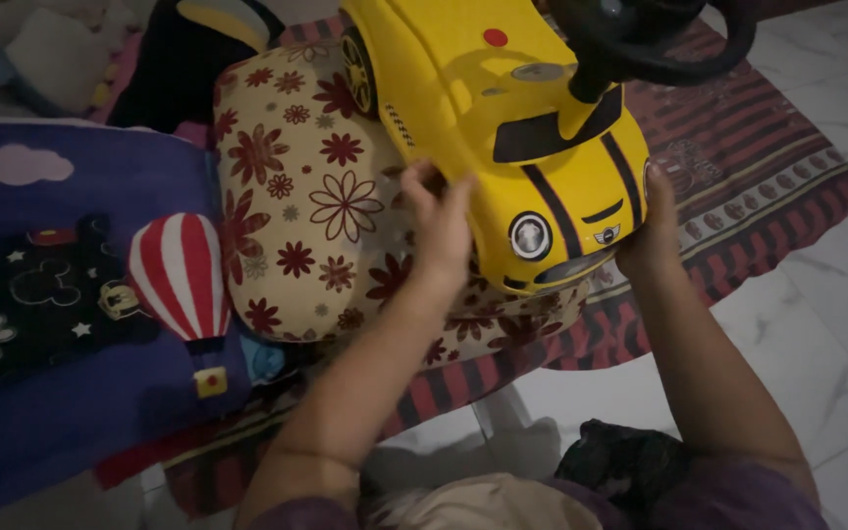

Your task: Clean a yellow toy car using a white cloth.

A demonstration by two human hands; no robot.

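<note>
Both hands clamp the yellow ride-on car (503,118): left hand (441,221), right hand (655,231), gripping its front corners. Nose points toward the person, long axis running away, over the flowered cushion (316,196).

Yellow plastic ride-on toy cars with black stripes (532,118): one.
Black steering wheels (655,34): one, on that car.
Round headlights in view on the car (530,236): one.
Red round buttons on the car's top (495,37): one.
Cream cushions printed with dark red flowers (306,196): one.
Dark blue blankets with a red-and-white striped balloon picture (100,294): one.
Dark red striped woven mats (748,167): one.
Bare hands on the car: two, the left hand (439,221) and the right hand (655,231).
</note>
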